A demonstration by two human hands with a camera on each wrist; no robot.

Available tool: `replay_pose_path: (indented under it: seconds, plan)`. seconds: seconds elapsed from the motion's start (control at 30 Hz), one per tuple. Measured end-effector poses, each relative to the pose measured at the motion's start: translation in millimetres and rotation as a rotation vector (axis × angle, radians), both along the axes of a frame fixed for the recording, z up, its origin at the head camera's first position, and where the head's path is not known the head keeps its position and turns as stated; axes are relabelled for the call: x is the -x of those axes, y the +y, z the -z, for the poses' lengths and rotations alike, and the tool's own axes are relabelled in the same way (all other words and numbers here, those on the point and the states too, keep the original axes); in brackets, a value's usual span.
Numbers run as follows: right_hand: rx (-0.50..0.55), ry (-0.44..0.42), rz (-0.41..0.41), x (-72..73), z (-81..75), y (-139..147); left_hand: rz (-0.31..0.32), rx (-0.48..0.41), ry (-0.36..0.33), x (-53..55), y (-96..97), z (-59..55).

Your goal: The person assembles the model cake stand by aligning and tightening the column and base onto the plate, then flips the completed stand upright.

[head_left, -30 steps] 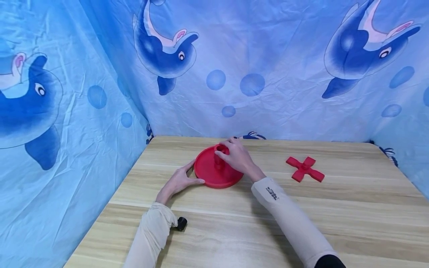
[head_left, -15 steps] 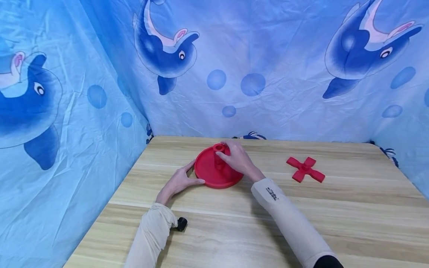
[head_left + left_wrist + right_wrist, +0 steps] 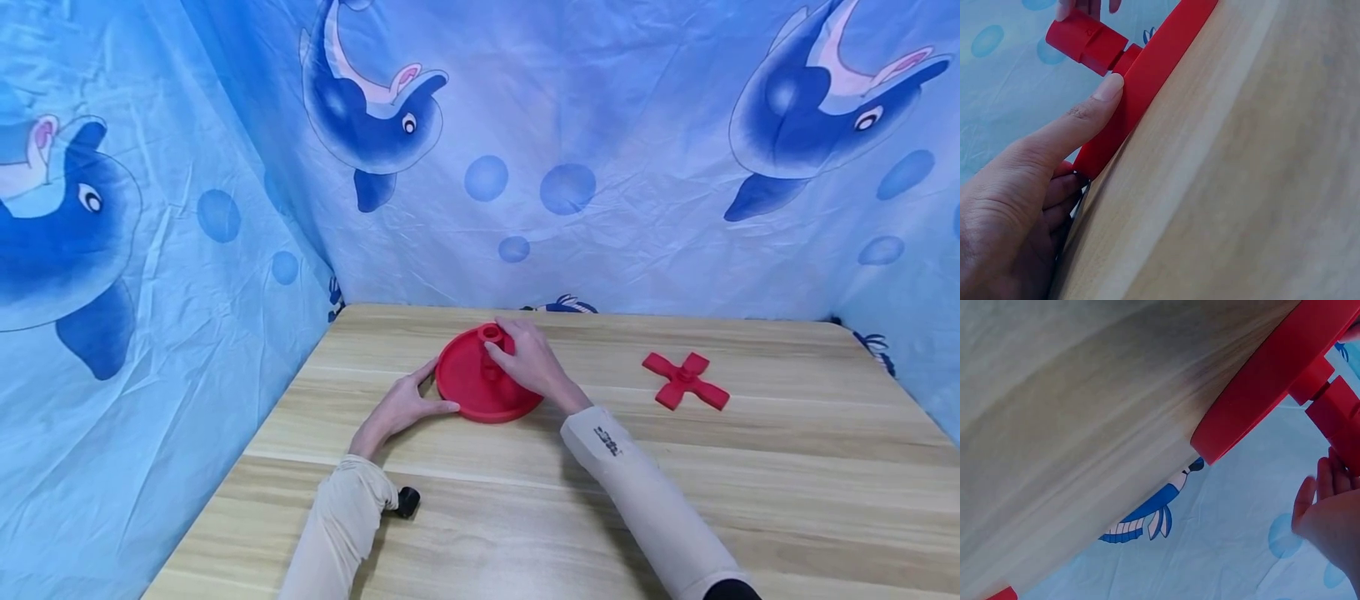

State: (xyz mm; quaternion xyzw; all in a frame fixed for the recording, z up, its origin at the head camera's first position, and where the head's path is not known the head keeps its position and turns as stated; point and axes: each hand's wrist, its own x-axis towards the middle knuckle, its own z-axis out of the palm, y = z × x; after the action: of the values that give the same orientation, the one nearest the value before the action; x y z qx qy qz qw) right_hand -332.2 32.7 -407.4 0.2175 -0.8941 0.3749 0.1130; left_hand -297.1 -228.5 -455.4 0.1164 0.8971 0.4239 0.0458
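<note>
A red round tray [image 3: 459,379] with a low raised rim lies on the table. From its middle a red hollow tube [image 3: 1085,44] stands upright on a narrower red stub [image 3: 1311,380]. My left hand [image 3: 401,410] holds the tray's near left edge, with the thumb [image 3: 1109,87] against the rim and the fingers partly hidden behind it. On the tube's right side, my right hand [image 3: 534,360] grips it between thumb and fingers. The tube's open top shows above the thumb in the head view.
Right of the tray, a red four-armed cross piece [image 3: 684,379] lies flat on the wooden table [image 3: 787,467]. Blue dolphin-print cloth [image 3: 637,250] hangs along the back and sides. A small black object [image 3: 407,502] sits at the left sleeve's cuff.
My right hand's fingers have slid from over the tube's top down to its side, uncovering more of the opening. The left hand keeps its hold on the tray.
</note>
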Motion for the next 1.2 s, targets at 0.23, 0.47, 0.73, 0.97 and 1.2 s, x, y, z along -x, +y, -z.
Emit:
replay_pose_path:
  seconds: [0.23,0.47,0.73,0.97,1.2]
  plan:
    - [-0.018,0.03,0.026,1.2,-0.4,-0.8,-0.008,-0.008,-0.003,-0.2,0.5,0.7]
    - [-0.005,0.059,-0.04,0.5,-2.7,-0.3,-0.01,0.0,-0.006,0.1,0.2,0.5]
    - [0.007,0.051,-0.036,1.4,-2.6,-1.5,-0.003,0.004,-0.003,1.1,0.3,0.3]
    - [0.021,0.016,0.003,1.9,-4.2,-0.5,-0.007,0.002,-0.006,2.0,0.6,1.2]
    - [-0.016,0.038,-0.026,0.8,-4.5,-0.2,-0.008,0.01,-0.005,2.7,0.1,2.7]
